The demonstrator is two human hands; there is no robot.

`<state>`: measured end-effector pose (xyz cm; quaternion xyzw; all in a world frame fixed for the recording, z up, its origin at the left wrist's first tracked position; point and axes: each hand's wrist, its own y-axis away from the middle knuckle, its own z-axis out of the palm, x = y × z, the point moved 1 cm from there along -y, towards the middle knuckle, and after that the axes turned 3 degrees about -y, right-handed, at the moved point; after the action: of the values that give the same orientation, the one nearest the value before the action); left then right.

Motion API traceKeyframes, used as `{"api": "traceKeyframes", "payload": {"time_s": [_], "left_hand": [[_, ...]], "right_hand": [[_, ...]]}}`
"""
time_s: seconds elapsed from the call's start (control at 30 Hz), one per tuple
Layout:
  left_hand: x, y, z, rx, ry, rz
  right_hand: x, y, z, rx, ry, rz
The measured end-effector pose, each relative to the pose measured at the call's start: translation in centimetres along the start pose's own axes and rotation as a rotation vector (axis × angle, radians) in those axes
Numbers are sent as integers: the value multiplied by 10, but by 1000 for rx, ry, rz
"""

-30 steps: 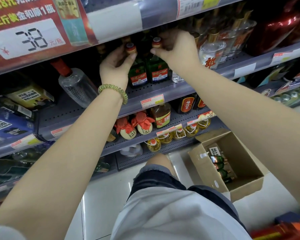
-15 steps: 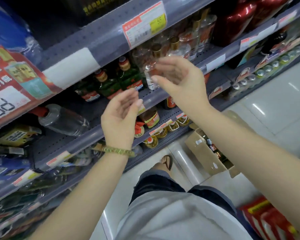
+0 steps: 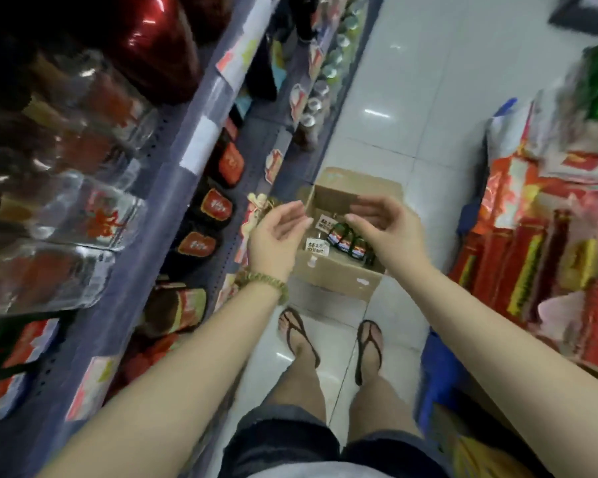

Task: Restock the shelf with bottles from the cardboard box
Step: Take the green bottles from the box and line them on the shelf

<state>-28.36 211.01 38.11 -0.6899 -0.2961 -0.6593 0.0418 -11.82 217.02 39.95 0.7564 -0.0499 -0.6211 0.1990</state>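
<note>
An open cardboard box (image 3: 339,277) stands on the white tiled floor beside the shelf unit (image 3: 159,215). Inside it lie several small green bottles (image 3: 347,241) with red-and-blue labels and two white-labelled items. My left hand (image 3: 277,232), with a green bead bracelet on the wrist, hovers over the box's left edge, fingers apart and empty. My right hand (image 3: 385,224) hangs above the bottles, fingers curved, holding nothing. The hands face each other and touch neither bottles nor box.
The grey shelves on the left carry clear glass bottles (image 3: 66,215), dark jars with red labels (image 3: 214,205) and a red foil item (image 3: 152,46). Red and orange packaged goods (image 3: 539,243) pile up on the right. My sandalled feet (image 3: 332,343) stand just behind the box.
Both hands let go of the green bottles on the upper shelf and came down over the box. The view swung from the shelf to the floor.
</note>
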Motion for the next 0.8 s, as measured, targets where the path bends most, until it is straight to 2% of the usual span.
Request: {"api": "traceKeyframes", "payload": {"time_s": [0.17, 0.33, 0.63, 0.8], "left_hand": [[-72, -69, 47, -131, -120, -100], [-174, -145, 96, -256, -280, -128], [-373, -255, 163, -382, -454, -264], [-452, -312, 189, -404, -588, -259]], "right_hand": [[85, -39, -24, 165, 34, 177], [198, -98, -27, 272, 33, 324], [397, -218, 4, 338, 53, 548], [483, -286, 12, 391, 65, 629]]}}
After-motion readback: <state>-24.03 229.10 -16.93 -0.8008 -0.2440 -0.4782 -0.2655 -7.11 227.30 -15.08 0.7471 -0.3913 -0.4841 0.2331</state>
